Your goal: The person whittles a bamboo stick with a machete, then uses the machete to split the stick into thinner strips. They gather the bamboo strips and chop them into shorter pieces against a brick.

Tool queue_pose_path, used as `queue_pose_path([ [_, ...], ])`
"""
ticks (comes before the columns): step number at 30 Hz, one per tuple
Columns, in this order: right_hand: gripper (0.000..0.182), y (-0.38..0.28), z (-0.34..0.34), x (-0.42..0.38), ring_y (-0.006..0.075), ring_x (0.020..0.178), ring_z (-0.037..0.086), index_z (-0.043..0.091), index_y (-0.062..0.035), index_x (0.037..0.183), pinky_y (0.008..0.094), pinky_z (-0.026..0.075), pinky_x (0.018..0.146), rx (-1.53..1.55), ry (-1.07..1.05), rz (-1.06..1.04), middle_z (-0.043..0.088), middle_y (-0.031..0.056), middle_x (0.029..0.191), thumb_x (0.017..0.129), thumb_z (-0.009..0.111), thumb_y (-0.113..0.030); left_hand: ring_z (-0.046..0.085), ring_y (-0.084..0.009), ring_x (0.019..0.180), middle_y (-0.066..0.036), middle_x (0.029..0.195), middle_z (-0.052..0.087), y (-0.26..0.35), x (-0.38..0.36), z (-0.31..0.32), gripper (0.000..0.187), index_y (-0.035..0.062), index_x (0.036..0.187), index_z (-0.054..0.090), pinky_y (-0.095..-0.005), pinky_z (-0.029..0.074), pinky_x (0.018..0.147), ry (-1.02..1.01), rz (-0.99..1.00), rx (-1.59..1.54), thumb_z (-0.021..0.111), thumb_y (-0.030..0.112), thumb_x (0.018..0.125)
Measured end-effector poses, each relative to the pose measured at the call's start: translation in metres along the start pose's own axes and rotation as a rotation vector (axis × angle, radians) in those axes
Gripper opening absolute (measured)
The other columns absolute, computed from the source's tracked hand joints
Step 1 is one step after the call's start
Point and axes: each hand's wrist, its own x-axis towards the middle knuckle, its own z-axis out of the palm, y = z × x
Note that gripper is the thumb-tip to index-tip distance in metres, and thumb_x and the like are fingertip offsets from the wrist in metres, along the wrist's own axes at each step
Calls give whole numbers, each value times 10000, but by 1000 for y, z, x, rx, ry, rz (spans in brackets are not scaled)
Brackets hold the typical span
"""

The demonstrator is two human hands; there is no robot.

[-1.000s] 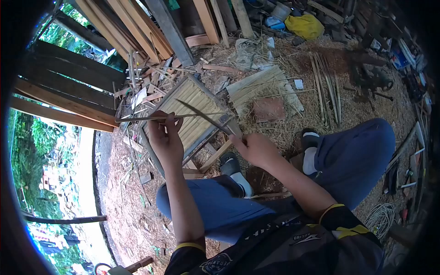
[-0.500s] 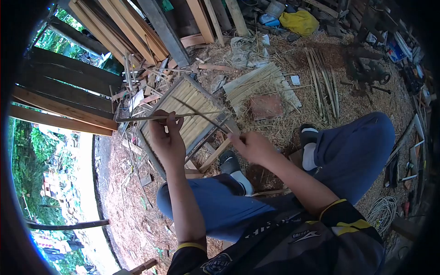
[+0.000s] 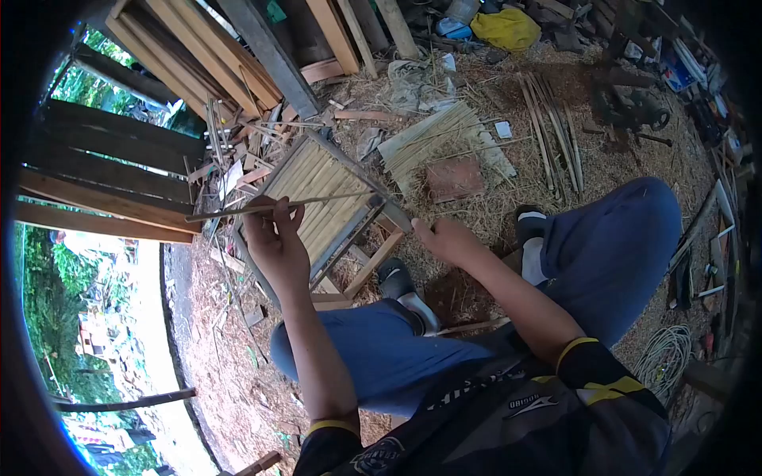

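Head view: slatted panel [image 3: 317,176] lies left of centre. Thin strip [image 3: 337,197] held over it, pinched between left hand's [image 3: 275,247] thumb and fingers. Right hand [image 3: 451,242] curled, nearer; its grip contents cannot be told. Change: dark blade no longer seen crossing strip; likely a pause between strokes. Pale tub [image 3: 463,9] at far edge, contents unclear.
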Motion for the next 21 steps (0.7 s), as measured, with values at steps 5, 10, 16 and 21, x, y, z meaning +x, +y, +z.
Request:
queue_pose_path([
  [5,818,-43,-13,-31,459,701,673,714,49,768,532,520,706,92,-54,-109,637,269,656,1008,419,-675,625,-117,941,-73,1011,562,5,-2,4,79,-26,1090,521,-330,661,848,14,-12,62,557,34,1053],
  [10,809,-32,-14,-15,457,692,670,712,45,757,532,520,701,22,-57,-54,639,268,661,1008,429,-669,633,-132,961,-83,1029,567,-8,6,-7,72,-28,1095,515,-334,662,849,20,26,62,545,22,1052],
  [16,801,-57,-24,-38,471,710,674,710,48,748,544,522,711,62,-41,-175,635,276,657,1006,443,-662,640,-137,930,-91,1041,550,-7,2,-5,97,-37,1119,516,-324,667,832,27,35,65,557,-2,1038],
  [21,796,-36,-16,-21,480,741,677,710,63,791,531,528,724,47,-68,-49,658,281,699,1008,448,-656,623,-119,886,-71,989,541,-3,3,-5,68,-30,1085,529,-316,671,799,27,32,81,566,-11,1031],
])
